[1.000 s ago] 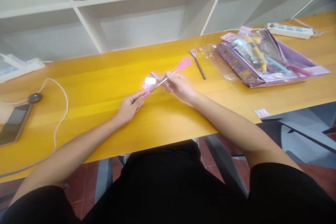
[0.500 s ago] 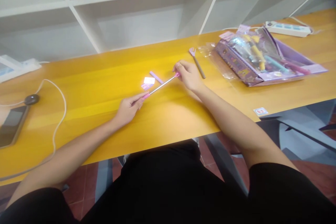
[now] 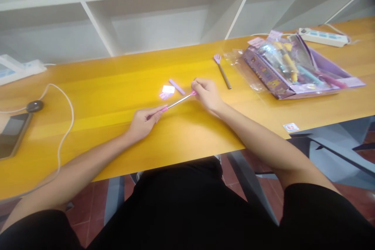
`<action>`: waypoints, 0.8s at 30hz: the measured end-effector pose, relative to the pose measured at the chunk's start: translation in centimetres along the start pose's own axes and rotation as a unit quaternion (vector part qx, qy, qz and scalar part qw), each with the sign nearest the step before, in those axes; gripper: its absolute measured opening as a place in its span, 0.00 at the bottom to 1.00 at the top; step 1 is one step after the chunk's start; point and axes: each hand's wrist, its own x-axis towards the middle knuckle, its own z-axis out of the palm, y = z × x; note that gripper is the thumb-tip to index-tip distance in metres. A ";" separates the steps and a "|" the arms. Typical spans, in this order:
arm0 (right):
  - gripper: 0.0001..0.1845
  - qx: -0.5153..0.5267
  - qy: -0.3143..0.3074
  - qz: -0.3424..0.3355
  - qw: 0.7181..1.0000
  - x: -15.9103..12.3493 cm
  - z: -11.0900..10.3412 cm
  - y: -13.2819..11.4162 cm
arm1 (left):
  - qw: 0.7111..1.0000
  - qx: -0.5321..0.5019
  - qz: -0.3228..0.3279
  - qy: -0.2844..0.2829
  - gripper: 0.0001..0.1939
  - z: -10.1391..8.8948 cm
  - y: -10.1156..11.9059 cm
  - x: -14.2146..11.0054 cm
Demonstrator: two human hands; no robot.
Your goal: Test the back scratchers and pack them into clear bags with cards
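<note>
A slim telescopic back scratcher (image 3: 179,101), with a shiny metal rod and pink ends, slants across between my two hands over the table. My left hand (image 3: 144,122) is closed on its lower pink end. At the upper pink end, my right hand (image 3: 207,93) pinches it, and the fingers hide most of that tip. Just beyond the rod lie a purple stick (image 3: 177,86), a white card (image 3: 168,89) and a pink-purple card (image 3: 165,96). Another back scratcher (image 3: 224,74), with a purple claw head and a dark handle, lies beyond my right hand.
A purple display box (image 3: 263,71) full of wrapped, colourful items stands at the right, with a power strip (image 3: 324,37) behind it. A small sticker (image 3: 290,127) lies near the front edge. At left are a phone (image 3: 13,134), a white cable (image 3: 70,105) and another power strip (image 3: 25,71).
My right hand has come closer to my left, and the visible metal rod between them is shorter. Both hands keep their hold. The view has shifted slightly.
</note>
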 end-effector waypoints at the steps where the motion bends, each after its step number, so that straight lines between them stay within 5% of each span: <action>1: 0.38 -0.005 -0.002 -0.002 1.000 -0.3 0.3 -0.1 | 1.000 0.002 0.005 -0.001 0.23 0.0 0.0 0.0; 15: 0.33 0.004 -0.004 0.023 1.000 -3.5 3.5 -1.3 | 0.994 0.050 0.094 0.007 0.18 0.1 0.3 -0.4; 24: 0.34 -0.044 0.001 -0.027 0.999 -2.9 3.3 -1.6 | 0.995 0.077 0.069 -0.001 0.22 0.3 0.7 0.1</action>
